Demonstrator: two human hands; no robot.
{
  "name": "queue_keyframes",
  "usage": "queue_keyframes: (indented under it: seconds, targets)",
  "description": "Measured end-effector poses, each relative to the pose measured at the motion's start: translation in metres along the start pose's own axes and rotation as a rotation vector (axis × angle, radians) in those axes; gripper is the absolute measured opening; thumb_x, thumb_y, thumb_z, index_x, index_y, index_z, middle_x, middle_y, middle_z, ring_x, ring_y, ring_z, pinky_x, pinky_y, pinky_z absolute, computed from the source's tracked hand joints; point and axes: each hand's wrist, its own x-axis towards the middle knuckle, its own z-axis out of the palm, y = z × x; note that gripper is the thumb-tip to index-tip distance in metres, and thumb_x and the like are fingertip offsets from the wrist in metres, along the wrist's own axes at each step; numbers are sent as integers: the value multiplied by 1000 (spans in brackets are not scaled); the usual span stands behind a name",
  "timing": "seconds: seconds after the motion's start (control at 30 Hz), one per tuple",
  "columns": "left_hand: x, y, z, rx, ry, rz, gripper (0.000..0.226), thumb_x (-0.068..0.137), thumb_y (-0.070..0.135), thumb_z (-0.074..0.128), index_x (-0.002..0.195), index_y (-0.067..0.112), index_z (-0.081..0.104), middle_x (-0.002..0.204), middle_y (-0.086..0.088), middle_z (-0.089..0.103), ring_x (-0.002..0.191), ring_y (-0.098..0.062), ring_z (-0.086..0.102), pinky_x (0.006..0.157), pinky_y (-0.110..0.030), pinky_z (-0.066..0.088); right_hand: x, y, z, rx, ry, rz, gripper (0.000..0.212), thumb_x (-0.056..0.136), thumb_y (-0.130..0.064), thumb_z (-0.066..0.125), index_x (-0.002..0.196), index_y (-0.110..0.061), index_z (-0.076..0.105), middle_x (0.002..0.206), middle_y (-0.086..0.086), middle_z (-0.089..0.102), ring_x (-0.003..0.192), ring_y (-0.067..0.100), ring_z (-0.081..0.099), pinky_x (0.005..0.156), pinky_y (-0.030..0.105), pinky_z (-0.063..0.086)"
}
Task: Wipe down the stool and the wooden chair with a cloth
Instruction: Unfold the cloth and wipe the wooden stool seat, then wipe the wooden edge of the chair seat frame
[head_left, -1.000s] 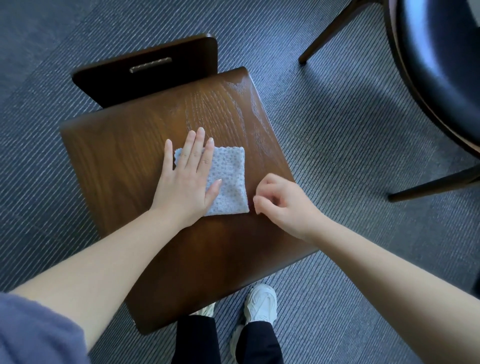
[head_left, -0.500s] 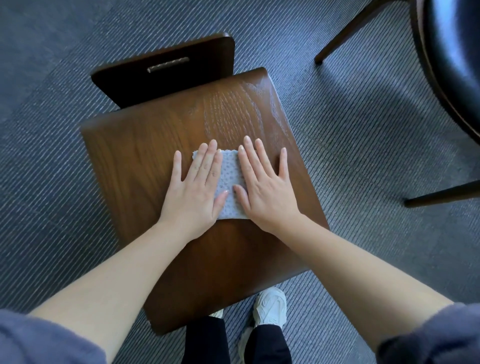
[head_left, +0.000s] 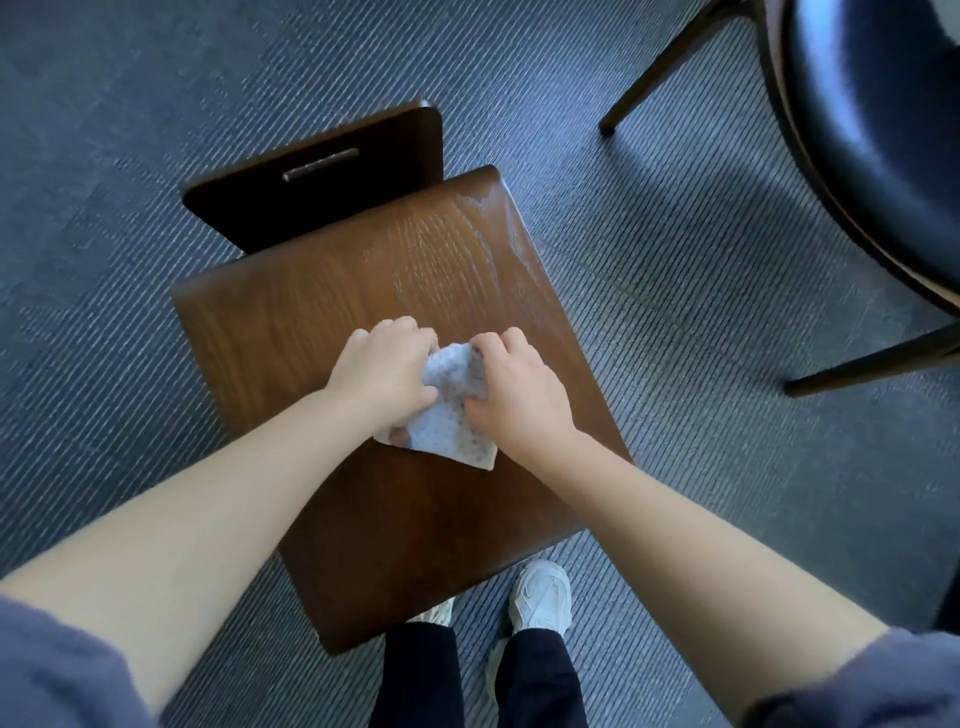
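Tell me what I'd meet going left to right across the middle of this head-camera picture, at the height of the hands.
Wooden chair, its bare seat → left hand → cloth, gripped by both hands → right hand → carpet → black padded seat at the far right.

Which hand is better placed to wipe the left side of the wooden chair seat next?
Probably the left. The left hand and the right hand both grip the cloth, but the left is nearer the left side of the seat; the right would have to cross over.
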Motion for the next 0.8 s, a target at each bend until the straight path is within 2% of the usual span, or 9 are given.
queue_keyframes:
  seconds: [0.13,0.23,0.33,0.4,0.5,0.57,0.63,0.7,0.8]
  targets:
    - [-14,11,-21,-590,-230,-97,18,81,21,71,94,20,58,92,1,61,81,-15,63,61,-29,55,-29,16,-26,608,-78,257,14,80,-18,66,87,-10,57,85,1,56,73,15,55,54,24,39]
    - [-34,31,-45,-965,-280,-145,26,82,23,74,106,24,63,98,4,70,87,-11,69,62,-28,58,-61,36,-63,995,-94,374,18,79,-12,72,95,-9,63,89,4,67,82,17,67,67,31,55]
    - [-48,68,-67,-1176,-338,-185,22,88,23,69,109,20,67,103,-4,73,88,-19,72,58,-32,57,-96,52,-98,1389,-88,511,37,76,-13,79,109,-8,62,105,8,72,94,23,71,79,37,58]
    - [-52,104,-79,-1206,-330,-173,17,92,21,63,109,17,67,101,-7,72,86,-22,72,58,-35,57,-116,65,-119,1614,-60,589,52,72,-17,77,119,-6,58,114,15,70,101,29,69,87,46,56]
    - [-54,168,-94,-1110,-209,-167,20,96,30,53,99,14,65,85,-4,69,67,-16,67,47,-30,50,-138,87,-153,1920,9,629,60,74,-14,72,129,0,52,125,23,62,111,37,63,97,53,50]
    - [-50,209,-101,-915,-76,-98,34,92,42,51,95,10,63,86,-5,69,75,-19,67,61,-37,53,-151,106,-179,2109,50,638,53,78,-12,69,127,1,53,122,24,63,110,37,63,98,54,48]
    - [-44,249,-109,-798,2,-17,32,93,40,52,91,8,60,84,-6,68,80,-19,64,74,-42,49,-161,131,-204,2253,64,646,32,86,-13,61,116,-1,59,108,20,70,97,33,69,91,53,52]
    - [-34,287,-117,-759,50,46,29,96,33,53,85,5,54,79,-13,63,75,-24,60,70,-44,46,-168,161,-228,2335,81,649,29,90,-14,53,115,-1,59,108,20,70,98,32,69,89,52,53]
    - [-17,341,-127,-730,81,106,33,98,32,51,80,4,48,77,-17,58,67,-26,53,62,-43,41,-177,210,-255,2392,63,679,42,89,-15,55,129,-2,51,126,22,62,115,37,62,98,55,47]
